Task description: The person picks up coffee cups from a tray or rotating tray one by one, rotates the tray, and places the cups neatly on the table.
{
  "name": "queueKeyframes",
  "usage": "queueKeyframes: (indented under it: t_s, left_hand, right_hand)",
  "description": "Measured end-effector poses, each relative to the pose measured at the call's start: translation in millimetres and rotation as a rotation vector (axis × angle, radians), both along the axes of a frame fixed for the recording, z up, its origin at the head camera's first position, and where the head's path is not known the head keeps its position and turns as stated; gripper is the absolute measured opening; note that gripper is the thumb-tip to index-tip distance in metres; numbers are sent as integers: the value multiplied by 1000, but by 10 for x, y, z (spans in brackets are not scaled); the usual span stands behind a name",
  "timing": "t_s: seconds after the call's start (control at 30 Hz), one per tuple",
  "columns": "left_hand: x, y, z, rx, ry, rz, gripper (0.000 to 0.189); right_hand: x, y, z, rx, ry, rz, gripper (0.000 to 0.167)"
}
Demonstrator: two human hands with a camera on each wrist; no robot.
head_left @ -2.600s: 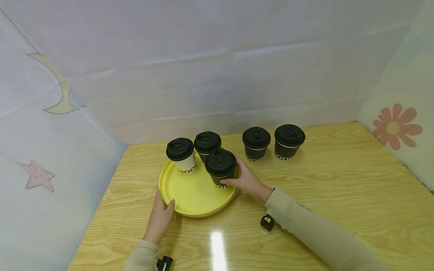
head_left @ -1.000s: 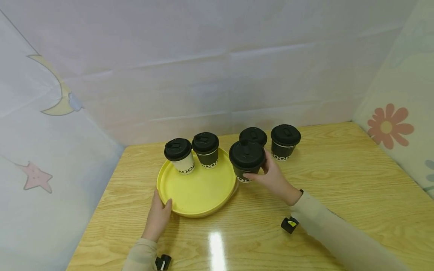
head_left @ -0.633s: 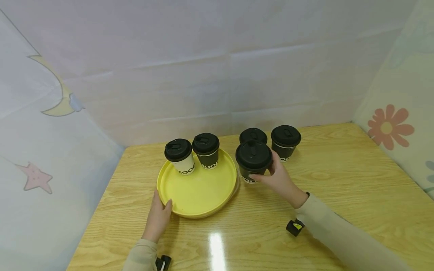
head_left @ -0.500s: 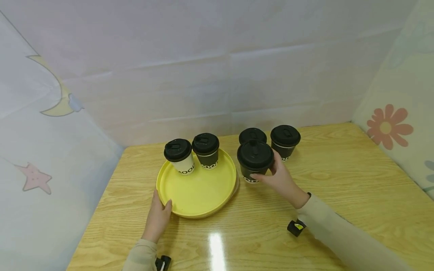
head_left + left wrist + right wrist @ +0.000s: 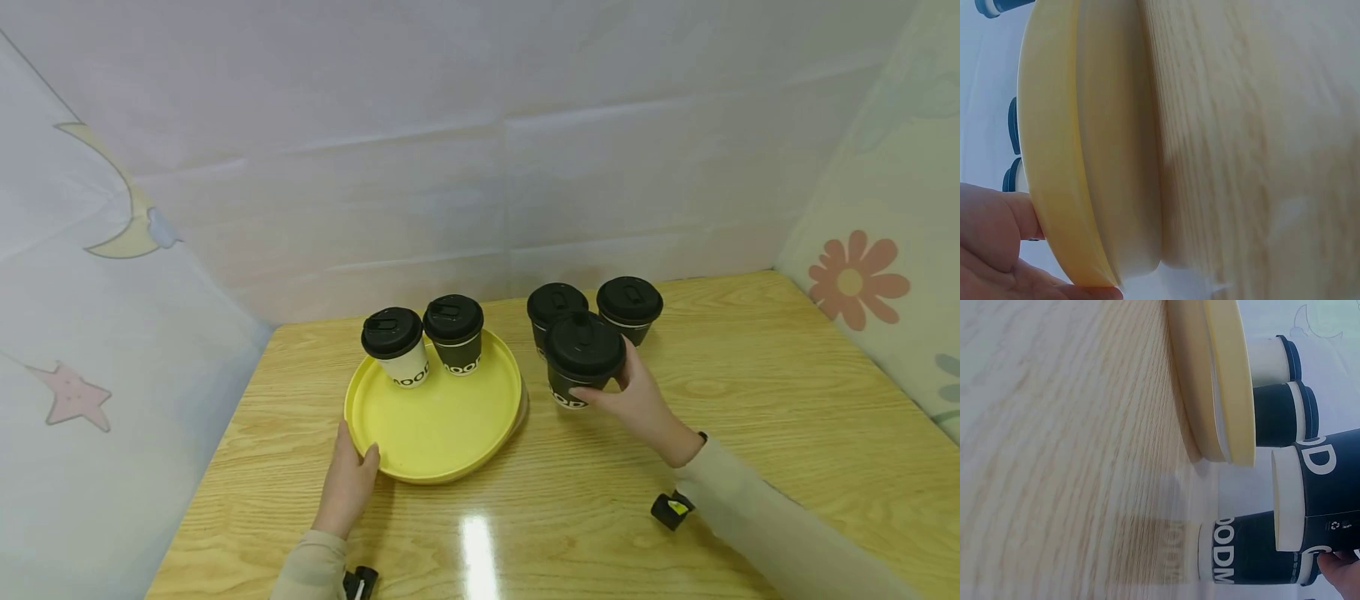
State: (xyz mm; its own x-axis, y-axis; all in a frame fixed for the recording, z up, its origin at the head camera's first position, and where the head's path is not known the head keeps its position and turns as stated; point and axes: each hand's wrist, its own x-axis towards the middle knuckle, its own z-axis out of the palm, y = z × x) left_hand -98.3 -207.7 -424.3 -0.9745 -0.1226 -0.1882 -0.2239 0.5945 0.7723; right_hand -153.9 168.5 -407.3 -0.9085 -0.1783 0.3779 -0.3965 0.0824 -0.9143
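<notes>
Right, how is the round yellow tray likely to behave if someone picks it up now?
The round yellow tray looks stiff: its rim curves evenly where the left hand grips it. It may feel heavier on the far side, where a white takeaway cup and a black takeaway cup stand. If tilted, those cups might topple, being narrower at base than top.
</notes>
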Motion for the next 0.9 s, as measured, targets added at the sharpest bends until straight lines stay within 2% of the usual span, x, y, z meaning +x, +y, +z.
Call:
queueKeyframes:
  t_s: [0.27, 0.6, 0.9]
  left_hand:
    - [-2, 10, 5, -10, -9, 5, 73]
    - [-16, 13, 3, -26, -9, 4, 73]
    - [-14, 20, 12, -34, -44, 13, 73]
  right_hand:
    - [34, 109, -18, 8, 8, -41, 80]
    - [44, 224, -33, 6, 42, -49, 81]
    - [134, 331, -32, 20, -2, -88, 83]
